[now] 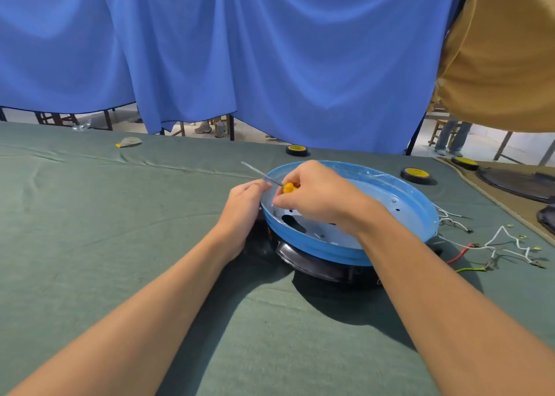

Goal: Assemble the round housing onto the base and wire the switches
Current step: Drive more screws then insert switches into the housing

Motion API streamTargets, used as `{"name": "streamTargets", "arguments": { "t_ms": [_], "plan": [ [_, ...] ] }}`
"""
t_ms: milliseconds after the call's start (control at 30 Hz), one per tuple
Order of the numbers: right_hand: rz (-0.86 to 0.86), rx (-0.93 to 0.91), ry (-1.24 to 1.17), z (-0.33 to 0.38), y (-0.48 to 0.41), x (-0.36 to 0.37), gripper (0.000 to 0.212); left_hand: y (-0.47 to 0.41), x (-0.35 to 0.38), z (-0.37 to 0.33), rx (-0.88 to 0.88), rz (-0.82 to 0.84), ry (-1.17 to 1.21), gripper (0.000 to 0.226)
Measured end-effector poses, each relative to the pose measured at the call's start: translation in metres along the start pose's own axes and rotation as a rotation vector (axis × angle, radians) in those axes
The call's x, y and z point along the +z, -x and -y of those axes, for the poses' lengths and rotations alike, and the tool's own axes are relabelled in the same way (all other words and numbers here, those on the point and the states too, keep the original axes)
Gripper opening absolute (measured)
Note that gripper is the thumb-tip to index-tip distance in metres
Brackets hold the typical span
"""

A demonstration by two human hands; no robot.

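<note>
One round housing (414,212) sits on base (312,263); right hand (318,197) grips screwdriver (288,187).

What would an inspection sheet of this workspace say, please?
Surface: green cloth, slightly wrinkled.
Job's things: round housing in blue film sits on black base.
Clutter: three tape rolls along the far side; paper scrap near the far edge.
Hands: left hand holds the housing's rim; right hand grips a yellow-handled screwdriver.
Cables: white, red and yellow-green wires lie loose right of the housing.
Surroundings: blue curtain behind; tan cloth at upper right.
</note>
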State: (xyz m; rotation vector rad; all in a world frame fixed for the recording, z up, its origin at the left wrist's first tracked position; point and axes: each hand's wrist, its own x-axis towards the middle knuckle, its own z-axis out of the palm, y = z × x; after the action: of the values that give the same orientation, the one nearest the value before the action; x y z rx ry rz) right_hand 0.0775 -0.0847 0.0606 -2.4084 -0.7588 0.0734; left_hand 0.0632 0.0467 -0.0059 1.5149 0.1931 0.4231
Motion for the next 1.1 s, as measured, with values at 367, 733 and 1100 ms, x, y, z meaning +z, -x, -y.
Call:
{"name": "streamTargets", "arguments": {
  "t_ms": [367, 733, 1100],
  "plan": [
    [-0.091, -0.063, 0.132, 0.002, -0.002, 0.013, 0.012, 0.002, 0.002, -0.002, -0.016, -0.031, -0.078, 0.031],
    [-0.051, -0.133, 0.210, 0.004, -0.002, 0.015, 0.005, 0.002, 0.002, -0.002, -0.017, -0.037, -0.105, 0.033],
    [-0.012, -0.030, 0.162, 0.003, -0.005, -0.001, 0.011, -0.008, -0.002, 0.008, 0.056, -0.012, -0.030, 0.045]
  ]
}}
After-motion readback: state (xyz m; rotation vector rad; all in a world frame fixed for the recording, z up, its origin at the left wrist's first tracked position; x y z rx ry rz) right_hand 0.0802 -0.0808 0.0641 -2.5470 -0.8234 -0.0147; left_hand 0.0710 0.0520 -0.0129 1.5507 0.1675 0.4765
